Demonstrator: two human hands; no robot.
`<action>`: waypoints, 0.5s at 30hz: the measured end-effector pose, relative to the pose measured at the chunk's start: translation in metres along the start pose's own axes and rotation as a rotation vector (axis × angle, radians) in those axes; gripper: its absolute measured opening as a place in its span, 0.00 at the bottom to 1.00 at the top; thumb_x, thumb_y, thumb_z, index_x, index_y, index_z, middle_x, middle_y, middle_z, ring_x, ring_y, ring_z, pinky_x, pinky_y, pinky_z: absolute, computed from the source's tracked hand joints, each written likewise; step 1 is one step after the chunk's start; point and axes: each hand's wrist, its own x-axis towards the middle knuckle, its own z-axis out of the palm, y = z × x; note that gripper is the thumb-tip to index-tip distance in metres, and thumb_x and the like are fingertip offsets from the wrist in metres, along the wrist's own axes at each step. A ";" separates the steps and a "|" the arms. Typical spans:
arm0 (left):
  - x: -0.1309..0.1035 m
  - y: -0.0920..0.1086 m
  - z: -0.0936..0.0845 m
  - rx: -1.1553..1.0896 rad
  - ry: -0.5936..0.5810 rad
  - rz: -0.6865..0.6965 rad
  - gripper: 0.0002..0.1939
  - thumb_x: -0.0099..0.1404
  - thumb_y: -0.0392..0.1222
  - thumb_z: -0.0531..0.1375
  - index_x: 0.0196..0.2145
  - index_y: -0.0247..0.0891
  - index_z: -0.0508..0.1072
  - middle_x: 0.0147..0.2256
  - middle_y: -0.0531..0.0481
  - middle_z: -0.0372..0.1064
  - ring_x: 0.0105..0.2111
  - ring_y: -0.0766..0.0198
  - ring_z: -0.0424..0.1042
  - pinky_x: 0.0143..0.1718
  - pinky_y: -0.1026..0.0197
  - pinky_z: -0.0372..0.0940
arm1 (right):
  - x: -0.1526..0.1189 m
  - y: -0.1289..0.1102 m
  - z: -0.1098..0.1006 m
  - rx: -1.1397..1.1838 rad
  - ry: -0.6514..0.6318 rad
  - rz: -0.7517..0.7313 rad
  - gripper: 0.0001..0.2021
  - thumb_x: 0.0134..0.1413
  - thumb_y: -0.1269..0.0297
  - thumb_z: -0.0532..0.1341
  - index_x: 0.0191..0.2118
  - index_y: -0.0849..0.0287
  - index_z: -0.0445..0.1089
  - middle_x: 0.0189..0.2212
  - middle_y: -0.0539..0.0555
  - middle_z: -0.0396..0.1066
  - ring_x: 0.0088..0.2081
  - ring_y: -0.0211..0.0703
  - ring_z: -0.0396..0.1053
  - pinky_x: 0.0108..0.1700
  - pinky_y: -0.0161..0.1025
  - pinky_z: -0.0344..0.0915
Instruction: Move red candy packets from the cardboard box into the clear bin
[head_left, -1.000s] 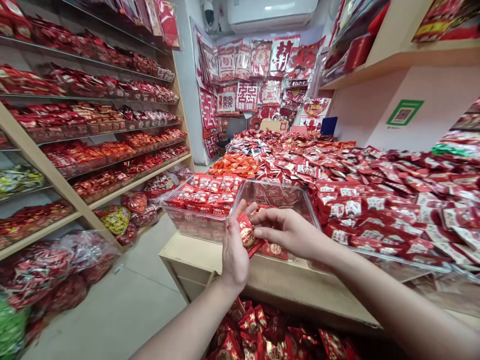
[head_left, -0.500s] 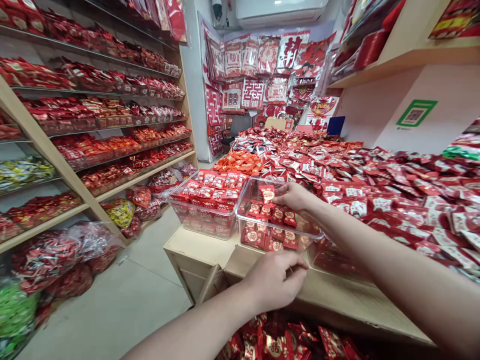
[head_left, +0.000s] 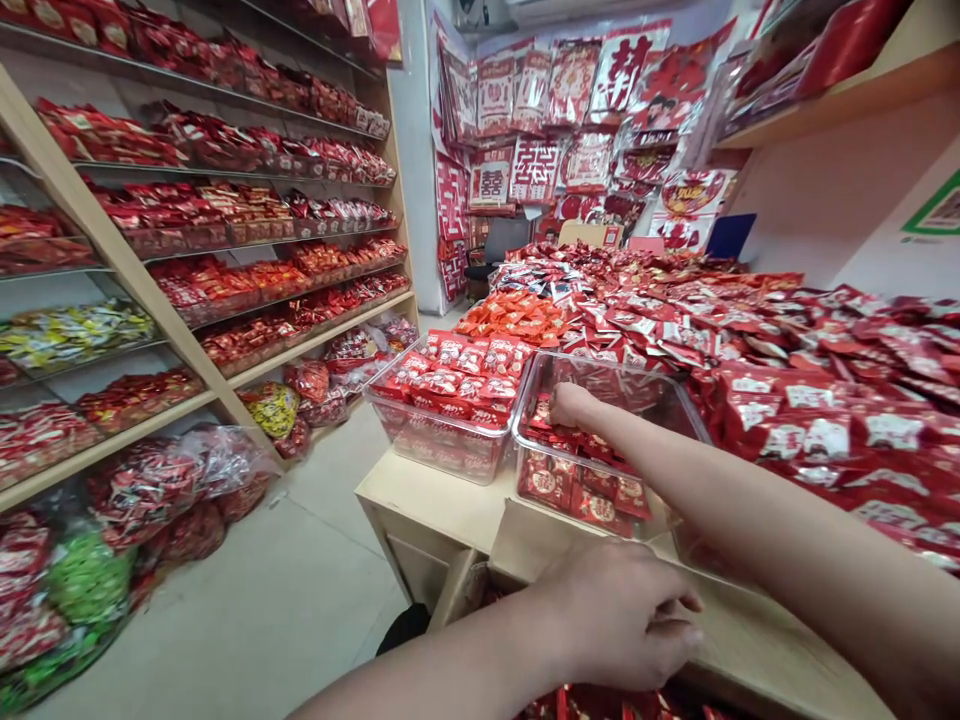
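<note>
Reaching down with right hand (head_left: 571,405) into right box (head_left: 600,375), beside the front edge of the surface (head_left: 435,500), with fingers drawn narrow at red packets (head_left: 604,500) near left wall of box; cannot tell if holding one, with fingertips hidden. Hovering with left hand (head_left: 615,610) above open carton (head_left: 525,535), before the same front edge, with fingers loosely bent; cannot tell if holding something. Inside carton, below left hand, more packets (head_left: 585,705). Near left front corner, just beside right box, full left box (head_left: 450,455). Behind it, near left edge, orange packets (head_left: 510,318). Along front edge, right of right box, big red pile (head_left: 825,410).
</note>
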 end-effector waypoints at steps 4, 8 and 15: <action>0.001 -0.002 0.001 0.001 -0.006 0.001 0.13 0.54 0.43 0.54 0.37 0.37 0.70 0.32 0.49 0.70 0.34 0.62 0.67 0.37 0.63 0.62 | -0.007 0.000 -0.007 -0.035 -0.027 0.037 0.17 0.41 0.66 0.62 0.40 0.66 0.65 0.36 0.60 0.69 0.38 0.45 0.68 0.35 0.35 0.63; 0.002 -0.002 0.000 -0.030 -0.007 -0.037 0.13 0.54 0.42 0.54 0.37 0.38 0.70 0.30 0.51 0.70 0.31 0.64 0.67 0.34 0.65 0.62 | -0.016 -0.005 -0.013 -0.044 -0.021 0.034 0.16 0.41 0.64 0.61 0.39 0.65 0.65 0.37 0.60 0.69 0.38 0.45 0.67 0.34 0.34 0.62; -0.001 0.002 -0.001 -0.031 0.032 -0.068 0.13 0.57 0.41 0.51 0.38 0.38 0.70 0.31 0.50 0.70 0.32 0.64 0.67 0.35 0.65 0.61 | -0.047 -0.013 -0.053 0.002 0.139 -0.025 0.14 0.44 0.60 0.59 0.37 0.65 0.66 0.36 0.62 0.68 0.40 0.47 0.65 0.35 0.35 0.61</action>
